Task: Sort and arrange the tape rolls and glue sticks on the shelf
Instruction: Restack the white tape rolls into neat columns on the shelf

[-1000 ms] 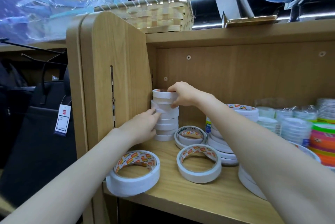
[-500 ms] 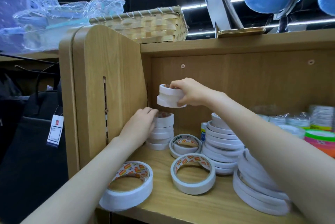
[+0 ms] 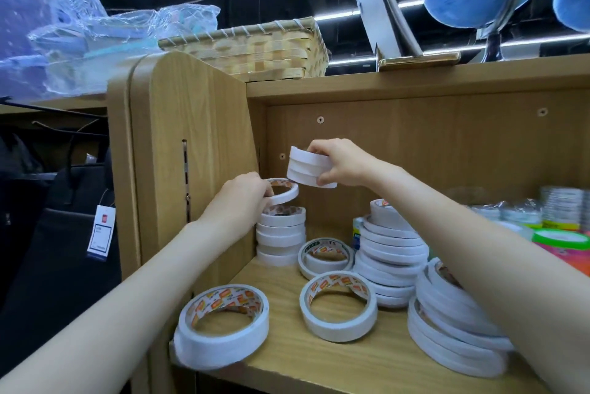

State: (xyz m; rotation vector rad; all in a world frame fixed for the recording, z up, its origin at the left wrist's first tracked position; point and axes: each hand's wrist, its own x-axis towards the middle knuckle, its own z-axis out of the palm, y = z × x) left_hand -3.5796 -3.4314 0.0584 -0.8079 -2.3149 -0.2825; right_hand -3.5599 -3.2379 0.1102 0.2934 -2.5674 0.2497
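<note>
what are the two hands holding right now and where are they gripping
The right hand grips a small stack of narrow white tape rolls by its outer side. The left hand pinches one narrow white tape roll at its rim.

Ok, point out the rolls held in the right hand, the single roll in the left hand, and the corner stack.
held rolls (image 3: 306, 170), head view, white outer side.
single roll (image 3: 285, 195), head view, front rim.
corner stack (image 3: 280, 234), head view, side of the middle rolls.

Both arms reach forward, left hand (image 3: 243, 199) and right hand (image 3: 339, 163) pinching.
</note>
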